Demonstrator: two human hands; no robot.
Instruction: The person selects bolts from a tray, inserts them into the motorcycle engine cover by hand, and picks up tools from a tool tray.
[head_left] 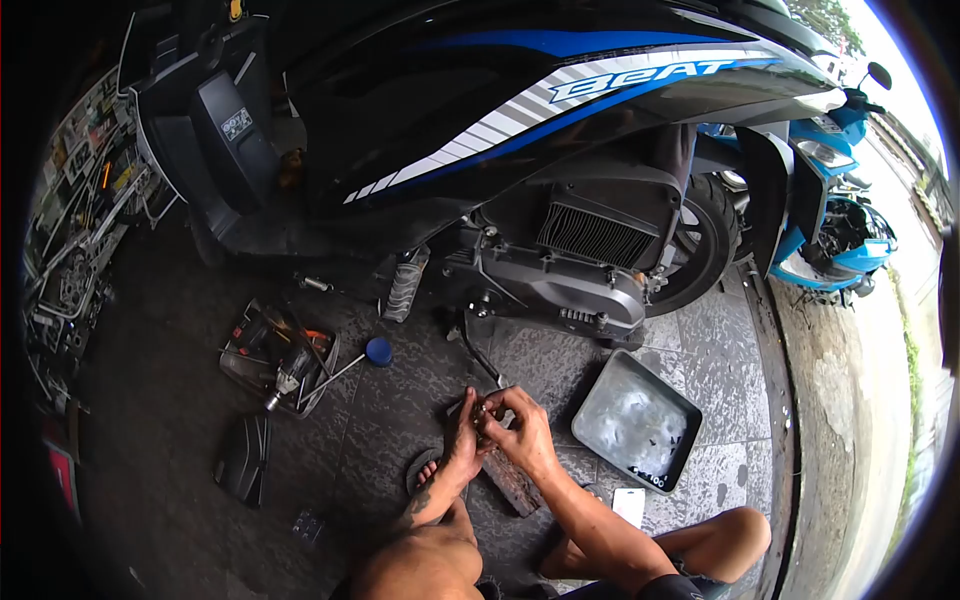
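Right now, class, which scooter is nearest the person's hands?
The black scooter marked "BeAT", with blue and white stripes along its side; the teal bodywork behind it is farther away.

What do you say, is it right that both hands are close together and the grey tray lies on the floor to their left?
Wrong side: the head view shows the grey tray on the floor to the right of the left hand and right hand, which are close together.

The lettering "BeAT" (642, 82) reads on the black scooter's side panel (400, 110), above and left of the rear wheel (708, 245). Farther left of that wheel, a black panel (222, 155) bears a pale label (236, 124), illegible.
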